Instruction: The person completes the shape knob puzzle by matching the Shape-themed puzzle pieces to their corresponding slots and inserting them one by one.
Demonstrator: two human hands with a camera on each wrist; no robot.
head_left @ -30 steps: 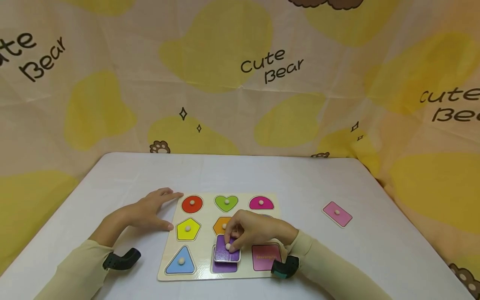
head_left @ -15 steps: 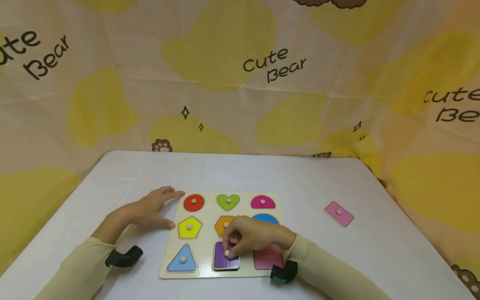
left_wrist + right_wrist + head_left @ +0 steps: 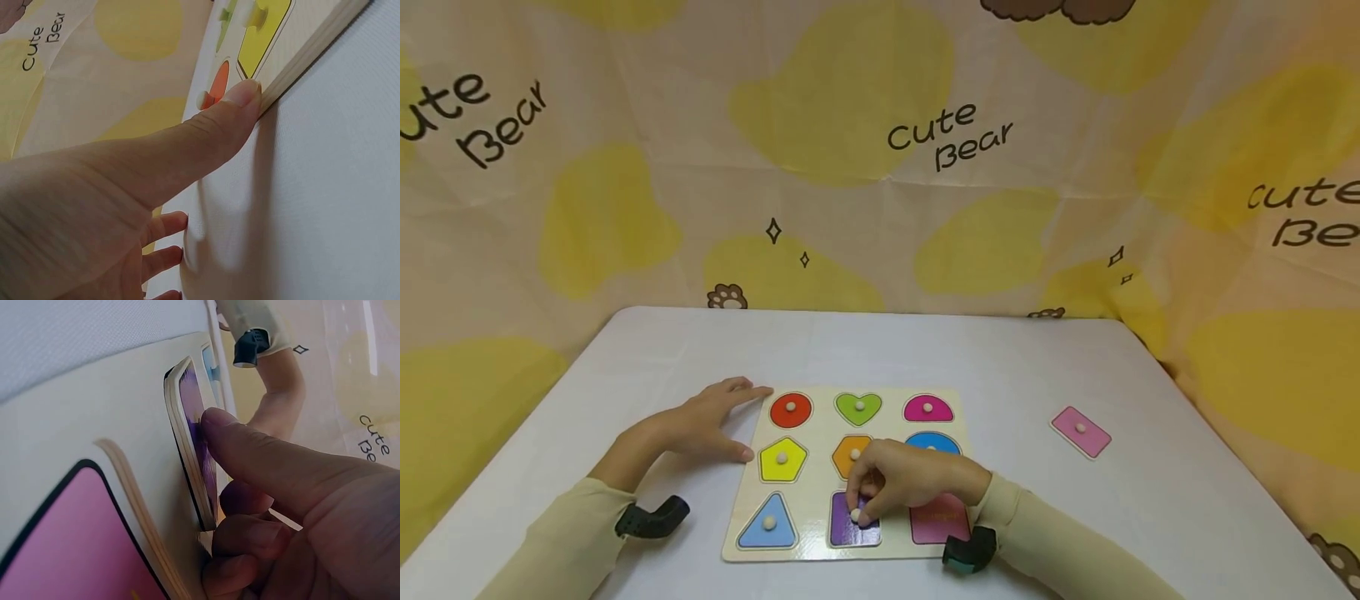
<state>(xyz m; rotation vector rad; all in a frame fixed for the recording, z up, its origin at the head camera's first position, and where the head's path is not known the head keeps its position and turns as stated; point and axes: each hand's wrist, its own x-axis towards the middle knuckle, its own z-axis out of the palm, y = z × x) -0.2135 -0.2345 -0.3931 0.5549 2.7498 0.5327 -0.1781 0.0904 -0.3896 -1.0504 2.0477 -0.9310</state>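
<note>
A wooden knob puzzle board (image 3: 814, 508) lies on the table with coloured shapes. My right hand (image 3: 904, 473) pinches the knob of the purple square piece (image 3: 841, 535) between thumb and fingers. This piece sits at the front-middle recess; in the right wrist view the purple piece (image 3: 193, 403) stands slightly proud of the board, with its layered edge showing. With fingers spread, my left hand (image 3: 698, 423) touches the board's left edge. Its thumb (image 3: 215, 128) presses the wooden edge near the yellow pentagon (image 3: 261, 44), while other fingertips rest on the table.
A pink rectangle piece (image 3: 1081, 432) with a knob lies on the white table (image 3: 1000, 358), right of the board. The board's front-right recess (image 3: 938, 521) shows a bare pink bottom. A patterned cloth (image 3: 820, 100) hangs behind the table.
My right hand has lowered the purple square piece toward the front edge, from above its recess, tilted, to level over or in it. The left hand stays at the board's edge.
</note>
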